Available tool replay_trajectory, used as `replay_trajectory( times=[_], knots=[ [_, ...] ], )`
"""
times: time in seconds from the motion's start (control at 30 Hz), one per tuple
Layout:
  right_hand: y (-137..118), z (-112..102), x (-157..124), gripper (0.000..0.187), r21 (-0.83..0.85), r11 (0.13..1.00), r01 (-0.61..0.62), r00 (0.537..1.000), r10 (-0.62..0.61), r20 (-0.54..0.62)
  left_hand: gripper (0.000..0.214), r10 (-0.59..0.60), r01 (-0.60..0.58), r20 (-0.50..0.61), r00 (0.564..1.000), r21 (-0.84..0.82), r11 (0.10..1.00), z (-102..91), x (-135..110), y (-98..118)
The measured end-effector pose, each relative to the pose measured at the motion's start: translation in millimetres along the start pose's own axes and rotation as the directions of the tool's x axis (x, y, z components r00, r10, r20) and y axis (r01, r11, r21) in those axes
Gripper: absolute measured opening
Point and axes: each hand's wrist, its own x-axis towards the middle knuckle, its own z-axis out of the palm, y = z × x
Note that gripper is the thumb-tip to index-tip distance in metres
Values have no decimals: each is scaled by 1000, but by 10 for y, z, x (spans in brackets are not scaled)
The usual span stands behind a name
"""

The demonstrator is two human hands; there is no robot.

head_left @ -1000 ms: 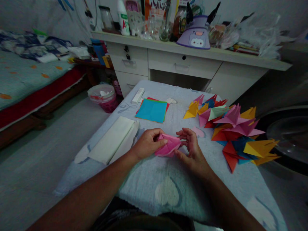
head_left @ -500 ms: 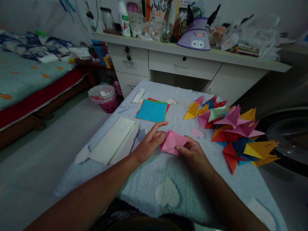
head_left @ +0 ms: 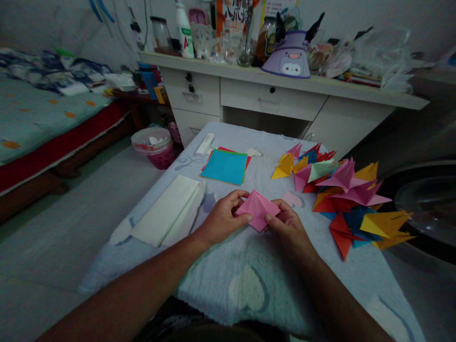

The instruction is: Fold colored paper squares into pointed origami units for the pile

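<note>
A pink folded origami paper [head_left: 257, 209], diamond-shaped with creases fanning from its top corner, is held just above the cloth-covered table [head_left: 213, 285]. My left hand [head_left: 228, 213] grips its left corner, thumb in front and fingers behind. On the other side my right hand [head_left: 287, 221] pinches the lower right edge between thumb and fingers. Beyond the hands lies a stack of square coloured paper [head_left: 225, 166], blue on top. To the right sits a cluster of folded paper cranes [head_left: 342, 190] in pink, yellow, red, blue and pale green.
A pale folded paper or cloth bundle [head_left: 166, 209] lies on the left of the table, with a small white box [head_left: 205, 144] behind it. A white desk [head_left: 249, 88] stands at the back, a pink bin [head_left: 155, 147] on the floor, and a bed [head_left: 53, 128] at far left.
My left hand has closed from a raised, pointing finger onto the paper's left corner. The pink paper has turned slightly and sits more squarely between both hands.
</note>
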Motion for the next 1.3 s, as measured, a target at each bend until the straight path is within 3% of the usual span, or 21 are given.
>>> replay_trajectory(
  times=[0.17, 0.3, 0.4, 0.47, 0.67, 0.83, 0.93, 1.03, 1.17, 1.3],
  knots=[
    [-13, -59, 31, 26, -98, 995, 13, 998, -20, -64, 15, 10, -10, 6, 1000, 79, 997, -15, 17, 18],
    [25, -56, 34, 25, -267, 962, 60, 995, -79, -64, 13, -20, 21, -7, 1000, 74, 997, -13, 31, -24],
    [38, -25, 9, 24, -503, 861, 81, 987, -138, -77, 15, -54, 59, -38, 998, 146, 988, -16, 30, -76],
    [35, -3, -7, 23, -639, 765, 72, 985, -156, -76, 23, -35, 55, -74, 997, 290, 955, -17, 20, -90],
    [66, -10, 28, 24, -856, 513, 60, 974, -216, -62, 33, 92, 6, -96, 991, 722, 692, 32, -4, -90],
    [160, -62, 70, 26, -943, 327, 58, 959, -281, -39, 34, 166, -41, -53, 985, 855, 517, 44, 13, -158],
    [190, -79, 67, 27, -968, 248, 42, 947, -319, -41, 24, 257, -72, -45, 965, 900, 429, 30, 23, -169],
    [186, -85, 61, 26, -980, 192, 47, 931, -363, -27, 3, 281, -161, 53, 958, 912, 378, 31, 13, -164],
    [157, -68, 62, 27, -970, 168, 174, 940, -323, 113, 13, 248, -362, 292, 924, 877, 317, 63, -35, -190],
    [156, -57, 57, 35, -946, 111, 306, 917, -303, 261, 11, 250, -447, 395, 884, 872, 202, 92, -105, -214]
  ],
)
